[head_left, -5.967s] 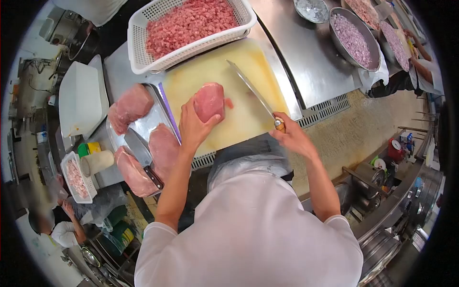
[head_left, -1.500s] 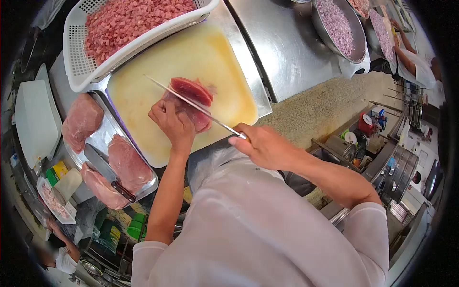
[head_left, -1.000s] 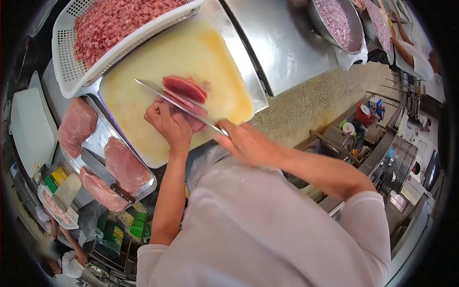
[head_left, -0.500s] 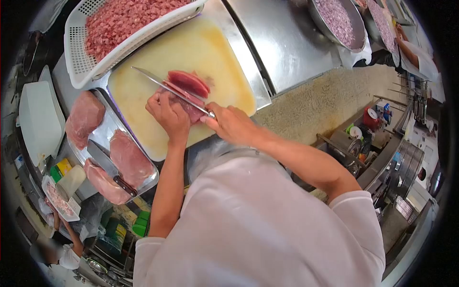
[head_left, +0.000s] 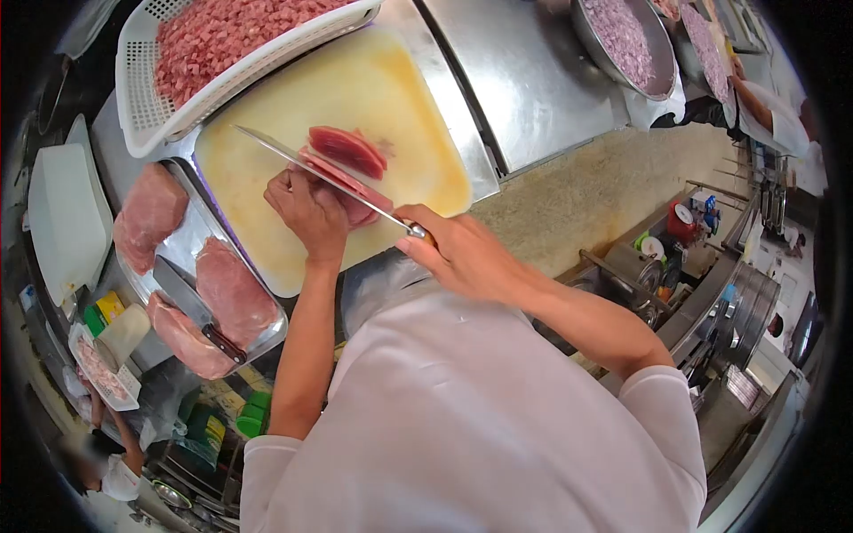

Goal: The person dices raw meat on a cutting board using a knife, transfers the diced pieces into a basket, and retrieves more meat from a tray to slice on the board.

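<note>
A piece of raw red meat (head_left: 360, 211) lies on the pale cutting board (head_left: 426, 98). My left hand (head_left: 309, 218) presses on it with curled fingers, just beside the blade. In my right hand (head_left: 458, 253) is the handle of a long, narrow knife (head_left: 293, 157), wrapped by my fingers. The blade slants across the meat, its tip pointing to the board's upper left. Beyond it, cut meat slices (head_left: 346, 151) lean together on the board. My left palm hides part of the piece.
A white perforated basket (head_left: 133, 107) of diced meat overlaps the board's far edge. At left, a metal tray (head_left: 191, 182) holds large raw meat pieces (head_left: 235, 293) and a second knife (head_left: 184, 289). Metal bowls (head_left: 662, 53) of chopped pinkish food stand upper right. Other people work at both sides.
My right hand has drawn the knife back to the right and slightly toward me, and more of its handle shows. My left hand keeps its place on the meat.
</note>
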Motion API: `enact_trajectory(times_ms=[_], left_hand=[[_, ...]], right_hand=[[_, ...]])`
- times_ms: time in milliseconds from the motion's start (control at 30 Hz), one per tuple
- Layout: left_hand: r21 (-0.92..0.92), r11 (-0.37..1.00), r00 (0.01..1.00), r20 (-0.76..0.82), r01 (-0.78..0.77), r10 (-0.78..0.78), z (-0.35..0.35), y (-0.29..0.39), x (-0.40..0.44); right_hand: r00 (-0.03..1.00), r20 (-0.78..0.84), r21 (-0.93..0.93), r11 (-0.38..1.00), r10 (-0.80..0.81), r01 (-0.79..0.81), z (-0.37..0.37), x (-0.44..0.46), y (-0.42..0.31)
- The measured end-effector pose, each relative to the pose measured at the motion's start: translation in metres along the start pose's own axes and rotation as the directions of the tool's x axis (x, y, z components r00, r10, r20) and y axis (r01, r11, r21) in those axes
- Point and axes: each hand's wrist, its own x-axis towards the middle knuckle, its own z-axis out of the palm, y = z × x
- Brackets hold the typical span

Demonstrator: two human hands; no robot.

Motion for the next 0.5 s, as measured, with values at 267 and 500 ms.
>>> enact_trajectory(times_ms=[267,500], left_hand=[[-0.003,1.0,0.999,-0.034,-0.012,0.012,0.0,-0.003,0.0],[0.002,1.0,0.997,-0.082,-0.002,0.002,0.002,-0.003,0.001]], right_hand=[[0.998,-0.049,0.056,0.998,0.025,-0.023,0.015,0.014,0.008],[0.998,-0.018,0.286,0.956,-0.055,0.058,0.046,0.051,0.064]])
